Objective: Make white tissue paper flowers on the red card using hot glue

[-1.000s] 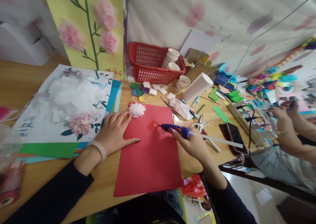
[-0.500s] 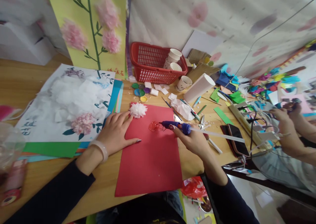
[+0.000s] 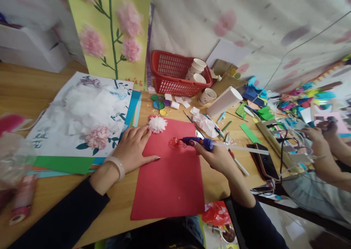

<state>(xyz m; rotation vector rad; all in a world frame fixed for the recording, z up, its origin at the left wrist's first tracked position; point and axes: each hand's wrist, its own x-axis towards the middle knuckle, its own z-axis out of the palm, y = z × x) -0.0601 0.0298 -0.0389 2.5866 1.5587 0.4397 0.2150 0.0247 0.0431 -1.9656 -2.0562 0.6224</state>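
A sheet of red paper (image 3: 170, 190) lies on the wooden table in front of me. My left hand (image 3: 135, 144) rests flat on its left edge, fingers spread, just below a white tissue-paper flower (image 3: 157, 124) at the upper left corner. In my right hand (image 3: 212, 154) is a blue glue gun (image 3: 196, 142), with a long clear glue stick (image 3: 241, 147) out of its back. The gun's nozzle points left at a round patch of clear glue (image 3: 174, 143) on the red paper and is close to or touching its right side.
Left lies a white painting (image 3: 63, 141) with tissue and a pink flower. Behind stand a red basket (image 3: 175, 82) with paper cups, paint pots (image 3: 161, 103) and a paper roll (image 3: 225, 102). Right are scissors (image 3: 227, 139), a phone (image 3: 267, 161), a power strip (image 3: 276, 141) and another person's hands (image 3: 318, 135).
The whole view has shifted slightly, so things appear a little further right. The glue gun's nozzle stays at the right side of the glue patch, and my left hand stays on the paper.
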